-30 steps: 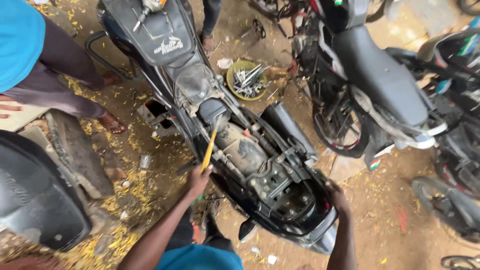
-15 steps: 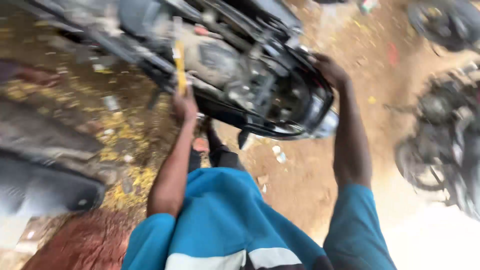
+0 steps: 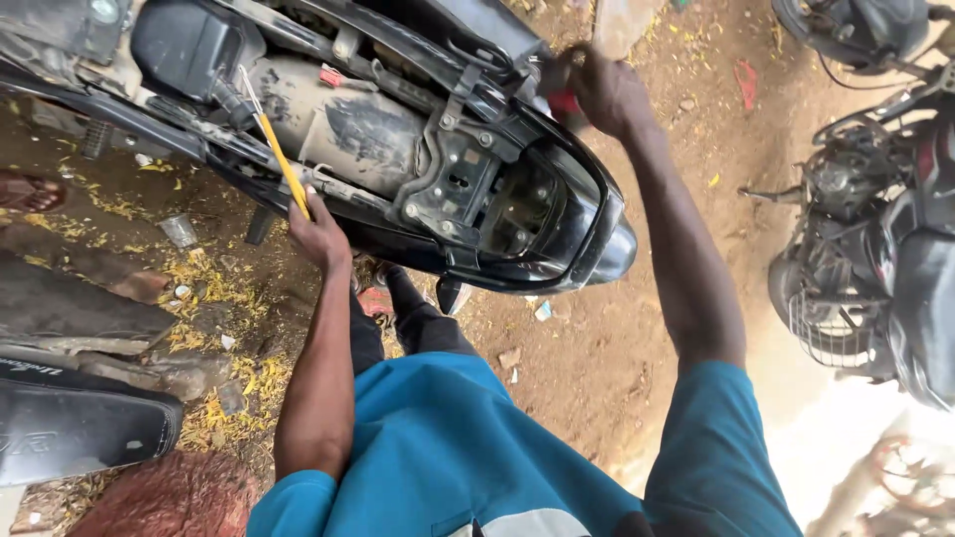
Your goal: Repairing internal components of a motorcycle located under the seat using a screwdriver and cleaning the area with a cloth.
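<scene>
A stripped scooter (image 3: 468, 189) with its seat and panels off fills the top of the head view, its dusty tank and black rear frame exposed. My left hand (image 3: 320, 234) is closed on the handle of a long yellow screwdriver (image 3: 276, 149), whose shaft points up into the frame's left side. My right hand (image 3: 602, 91) reaches over the rear right of the frame and grips a small red object (image 3: 563, 102), partly hidden by my fingers. My blue shirt fills the bottom of the view.
A black seat (image 3: 70, 423) and grey body panels (image 3: 80, 313) lie on the dirt at the left. Another motorcycle (image 3: 875, 249) stands at the right, and a third at the top right. Yellow petals and litter are scattered on the ground.
The view has swung down and closer to the scooter's rear. My right hand has moved from the tail's edge up to the rear right of the frame. My left hand still holds the screwdriver.
</scene>
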